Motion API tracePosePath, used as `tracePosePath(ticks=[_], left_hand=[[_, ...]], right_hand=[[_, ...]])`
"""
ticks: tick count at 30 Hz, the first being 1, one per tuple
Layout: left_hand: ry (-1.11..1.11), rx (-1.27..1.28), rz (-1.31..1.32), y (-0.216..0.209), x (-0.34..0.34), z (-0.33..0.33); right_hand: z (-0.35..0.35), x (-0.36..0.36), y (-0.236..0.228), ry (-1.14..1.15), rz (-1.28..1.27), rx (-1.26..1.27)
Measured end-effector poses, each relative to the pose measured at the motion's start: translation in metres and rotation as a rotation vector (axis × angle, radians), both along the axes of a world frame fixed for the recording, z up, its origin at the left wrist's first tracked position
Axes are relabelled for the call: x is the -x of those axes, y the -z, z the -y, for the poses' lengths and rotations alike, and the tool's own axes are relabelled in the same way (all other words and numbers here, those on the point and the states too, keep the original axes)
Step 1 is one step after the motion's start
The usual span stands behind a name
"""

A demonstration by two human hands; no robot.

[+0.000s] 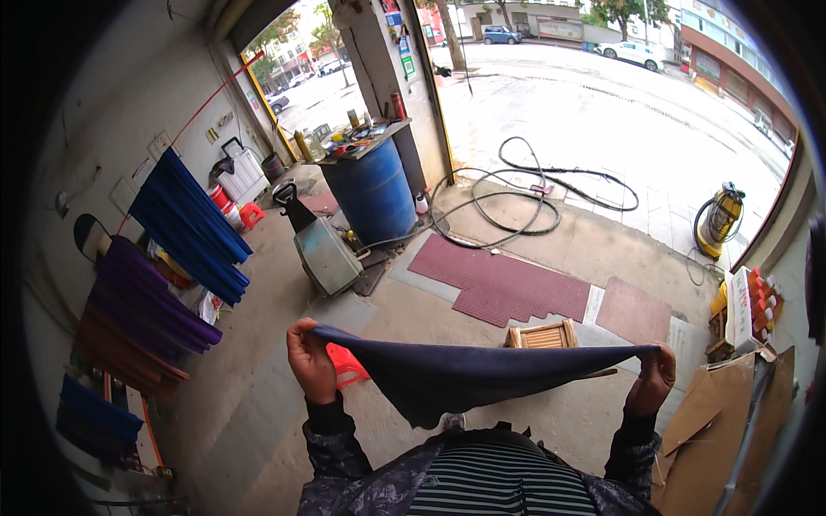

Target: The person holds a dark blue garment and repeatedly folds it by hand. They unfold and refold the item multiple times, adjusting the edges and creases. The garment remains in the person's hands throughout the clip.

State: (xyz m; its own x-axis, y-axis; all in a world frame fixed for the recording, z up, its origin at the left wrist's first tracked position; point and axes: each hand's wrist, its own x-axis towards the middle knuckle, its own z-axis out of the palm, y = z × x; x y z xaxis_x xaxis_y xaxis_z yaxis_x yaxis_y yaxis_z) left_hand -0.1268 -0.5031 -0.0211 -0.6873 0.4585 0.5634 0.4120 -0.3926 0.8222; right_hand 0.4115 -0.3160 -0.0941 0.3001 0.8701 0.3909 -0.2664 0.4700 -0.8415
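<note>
Cloth (447,378), dark navy, stretched wide, sagging

Daylight glares off the washed-out street (551,99) — the left wall (107,120) sits dimmer, fisheye edges bending into black corners.

The concrete floor (254,292) is partly covered by maroon mats (529,282). It is bounded at left by a pale wall (107,99); daylight is admitted from the street (551,95).
</note>
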Motion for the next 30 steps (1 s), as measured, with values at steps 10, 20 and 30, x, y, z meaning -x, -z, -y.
tracePosePath(ticks=[10,20,30], left_hand=[[-0.064,0.158,-0.155,0.004,0.003,0.001],[0.113,0.060,0.050,0.004,-0.001,0.009],[0.198,0.093,0.173,0.005,0.001,0.010]], right_hand=[[0.018,-0.010,0.004,-0.033,-0.068,0.035],[0.011,0.003,0.010,-0.098,-0.040,0.106],[0.003,0.011,0.013,-0.161,0.019,0.164]])
